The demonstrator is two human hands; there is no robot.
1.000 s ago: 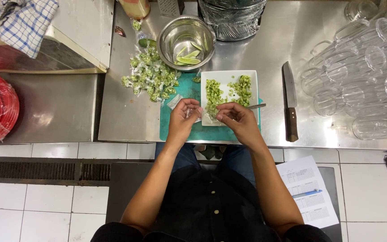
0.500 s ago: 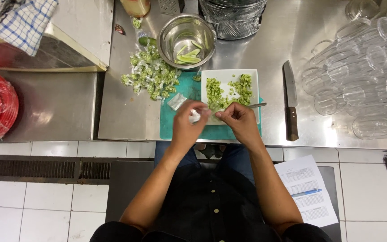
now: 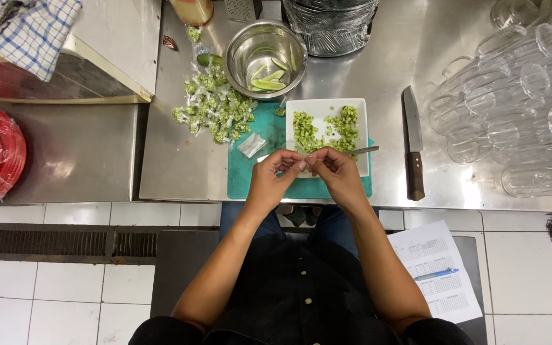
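**Both hands pinched over the cutting board**

Here, looking straight down, I saw the left hand (image 3: 275, 176) and the right hand (image 3: 335, 171) meeting fingertip to fingertip above the near edge of the teal cutting board (image 3: 250, 182). The fingers of both were drawn together on something very small between them; I could not make out what it was, possibly a little clear wrapper. The hands hung just in front of the white square plate (image 3: 327, 110), which carried two heaps of chopped green bits (image 3: 306, 131). A thin metal utensil (image 3: 365, 150) stuck out from beside the right hand, across the plate's near corner.

A small clear packet (image 3: 251, 145) lay on the board, left of the plate. Beyond it a pile of wrapped green pieces (image 3: 215, 108) spread over the steel counter (image 3: 174, 160). A steel bowl (image 3: 237, 51) with a few pale green slices stood behind the plate. A knife (image 3: 413, 140) with a dark wooden handle lay right of the plate, and clear glasses (image 3: 519, 108) lay on their sides further right.
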